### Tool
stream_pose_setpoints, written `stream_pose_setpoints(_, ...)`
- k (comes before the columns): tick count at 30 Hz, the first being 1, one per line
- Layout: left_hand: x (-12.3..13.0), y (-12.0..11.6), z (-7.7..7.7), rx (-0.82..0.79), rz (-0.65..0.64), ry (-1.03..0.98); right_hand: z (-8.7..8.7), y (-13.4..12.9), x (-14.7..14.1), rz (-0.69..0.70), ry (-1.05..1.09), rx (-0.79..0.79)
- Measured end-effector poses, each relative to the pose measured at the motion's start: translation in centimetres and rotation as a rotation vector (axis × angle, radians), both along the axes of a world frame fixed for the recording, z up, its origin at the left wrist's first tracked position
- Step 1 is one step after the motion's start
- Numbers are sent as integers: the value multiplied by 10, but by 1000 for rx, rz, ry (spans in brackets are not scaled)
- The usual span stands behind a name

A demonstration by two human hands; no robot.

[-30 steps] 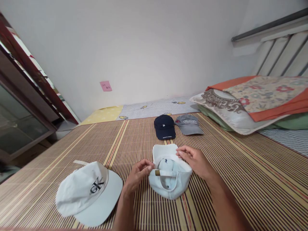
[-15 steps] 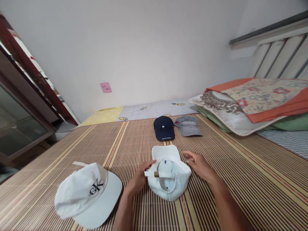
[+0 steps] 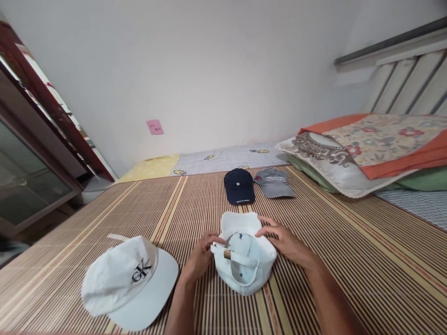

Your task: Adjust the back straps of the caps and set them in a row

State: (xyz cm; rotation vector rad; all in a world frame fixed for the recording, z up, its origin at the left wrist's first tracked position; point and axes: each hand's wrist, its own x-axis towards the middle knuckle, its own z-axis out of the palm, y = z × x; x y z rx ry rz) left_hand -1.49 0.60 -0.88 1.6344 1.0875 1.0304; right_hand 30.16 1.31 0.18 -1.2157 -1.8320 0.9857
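Observation:
A white baseball cap (image 3: 244,274) with a small blue emblem lies in front of me, its hollow side facing up toward me and its brim pointing away. Its back strap with a brass buckle shows on the near side. My left hand (image 3: 204,253) holds the cap's left edge, fingertips over the rim by the strap. On the other side, my right hand (image 3: 284,239) grips the right edge, with one finger along the brim and others over the rim. Both thumbs are partly hidden.
Another white cap (image 3: 115,274) with black letters lies at the left. Beyond my hands sit a navy cap (image 3: 239,186) and a grey cap (image 3: 274,182), side by side. Everything rests on a striped bamboo mat (image 3: 139,209). Pillows (image 3: 335,163) are stacked at the right, against a wall.
My right hand has moved left from beside the white cap onto its brim and rim. My left fingers have shifted slightly over the rim, and the cap has turned a little.

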Motion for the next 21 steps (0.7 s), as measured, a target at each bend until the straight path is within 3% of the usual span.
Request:
stream_pose_setpoints(5, 1, -9, 28, 4, 18, -145, 18, -5, -5, 49, 142, -36)
stream_pose_setpoints(10, 0, -21, 49, -101, 64, -323, 38, -14, -12, 137, 303, -75)
stream_pose_setpoints(14, 0, -26, 52, -139, 174, -487, 42, -16, -18, 198, 405, -102)
stream_pose_setpoints(18, 2, -29, 47, -200, 395, -702, 38, -17, -27, 263, 530, -126)
stream_pose_setpoints(21, 5, -27, 45, -211, 371, -842, 33, -19, -37, 305, 669, -194)
